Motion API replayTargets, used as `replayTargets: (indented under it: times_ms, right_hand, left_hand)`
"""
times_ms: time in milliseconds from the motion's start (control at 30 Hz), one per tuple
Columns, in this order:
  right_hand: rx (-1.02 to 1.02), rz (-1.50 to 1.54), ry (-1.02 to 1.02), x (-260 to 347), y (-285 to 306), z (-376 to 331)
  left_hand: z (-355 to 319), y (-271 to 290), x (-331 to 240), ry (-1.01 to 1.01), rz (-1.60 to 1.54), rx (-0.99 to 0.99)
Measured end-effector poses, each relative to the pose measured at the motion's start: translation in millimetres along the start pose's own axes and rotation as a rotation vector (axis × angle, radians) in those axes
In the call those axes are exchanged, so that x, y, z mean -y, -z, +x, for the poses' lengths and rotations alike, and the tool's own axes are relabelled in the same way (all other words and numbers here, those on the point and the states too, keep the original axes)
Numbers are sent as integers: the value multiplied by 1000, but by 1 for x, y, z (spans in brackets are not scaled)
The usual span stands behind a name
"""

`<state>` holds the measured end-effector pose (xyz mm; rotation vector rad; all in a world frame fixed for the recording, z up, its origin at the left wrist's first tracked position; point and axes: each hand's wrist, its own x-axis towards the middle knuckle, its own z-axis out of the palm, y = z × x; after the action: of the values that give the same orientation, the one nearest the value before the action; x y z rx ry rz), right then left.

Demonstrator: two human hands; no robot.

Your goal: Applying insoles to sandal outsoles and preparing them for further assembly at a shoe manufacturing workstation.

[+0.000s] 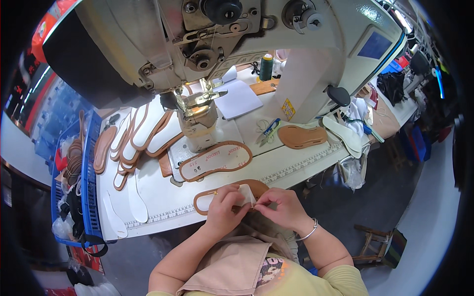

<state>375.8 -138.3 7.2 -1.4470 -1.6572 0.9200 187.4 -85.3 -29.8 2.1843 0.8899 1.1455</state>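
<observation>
At the table's front edge lies a brown-rimmed shoe insole (201,203) with a pale upper face, partly covered by my hands. My left hand (228,209) is closed on the insole's near side, its thumb and fingers pressed together. A white flap (246,194) stands up on the insole between the two hands. My right hand (280,208) pinches the flap's edge with thumb and forefinger. Just beyond, another brown-rimmed insole (217,161) lies flat below the sewing machine's post (200,129), clear of my hands.
A sewing machine head (123,44) overhangs the table. Several insoles (148,126) are piled at left beside a blue basket (91,197). Small scissors (269,129), a brown insole (302,136), white paper (239,98) and a green thread spool (266,68) lie or stand farther right. A ruler strip (296,165) borders the table.
</observation>
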Motion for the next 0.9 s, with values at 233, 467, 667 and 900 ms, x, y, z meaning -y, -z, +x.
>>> replayTargets:
  times_ms: [233,467,667,900]
  right_hand:
    - [-83,-48,46,-3,-8,-1]
    - [-102,-43,82,-3,-9,1]
    - [-87,-27,54,-2,-9,2]
    - [-108,10,52,-1,-8,3]
  left_hand:
    - [1,3,-8,-27,-31,156]
    - [2,2,-7,-65,5,153]
    - [2,4,-6,-115,80,186]
    - [5,5,-10,-117,90,175]
